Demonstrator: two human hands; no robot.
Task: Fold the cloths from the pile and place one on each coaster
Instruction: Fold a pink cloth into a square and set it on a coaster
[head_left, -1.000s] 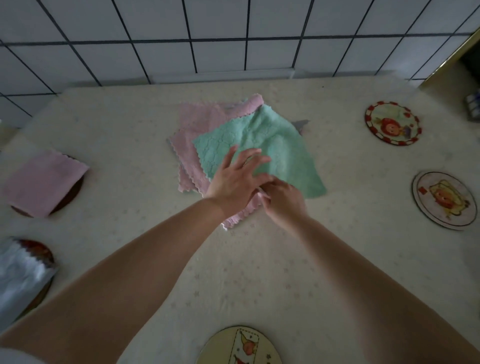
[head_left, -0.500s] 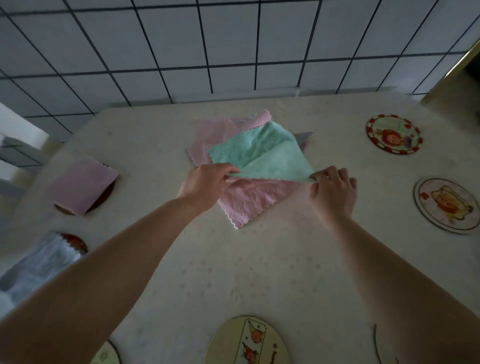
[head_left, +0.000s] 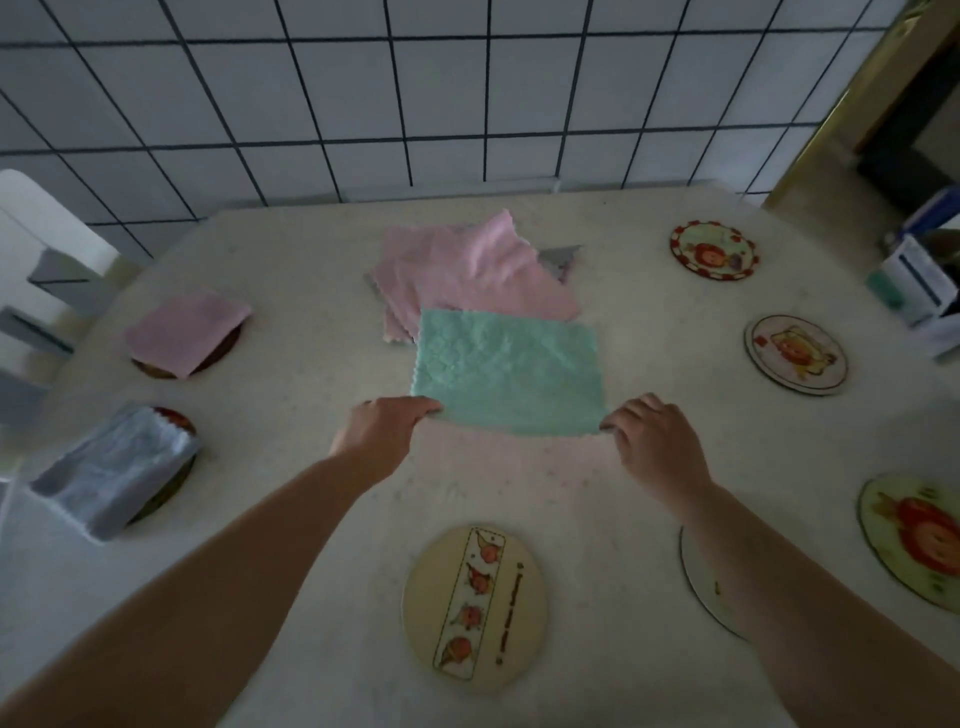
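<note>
A green cloth (head_left: 506, 371) lies flat on the table in front of the pile, folded into a rectangle. My left hand (head_left: 387, 434) pinches its near left corner and my right hand (head_left: 652, 441) pinches its near right corner. Behind it sits the pile of pink cloths (head_left: 467, 275) with a grey one peeking out at the back. On the left, a folded pink cloth (head_left: 187, 332) covers one coaster and a folded grey cloth (head_left: 114, 470) covers another. Bare coasters lie near me (head_left: 475, 605), under my right forearm (head_left: 711, 587) and along the right (head_left: 795, 353).
More bare coasters sit at the back right (head_left: 712, 251) and the near right edge (head_left: 914, 543). Boxes (head_left: 919, 283) stand off the table's right side. A tiled wall (head_left: 415, 93) runs behind the table. A white chair (head_left: 36, 270) stands at the left.
The green cloth was lifted off the pile by two corners, pulled toward me and laid flat as a folded rectangle. My hands moved apart and nearer to me.
</note>
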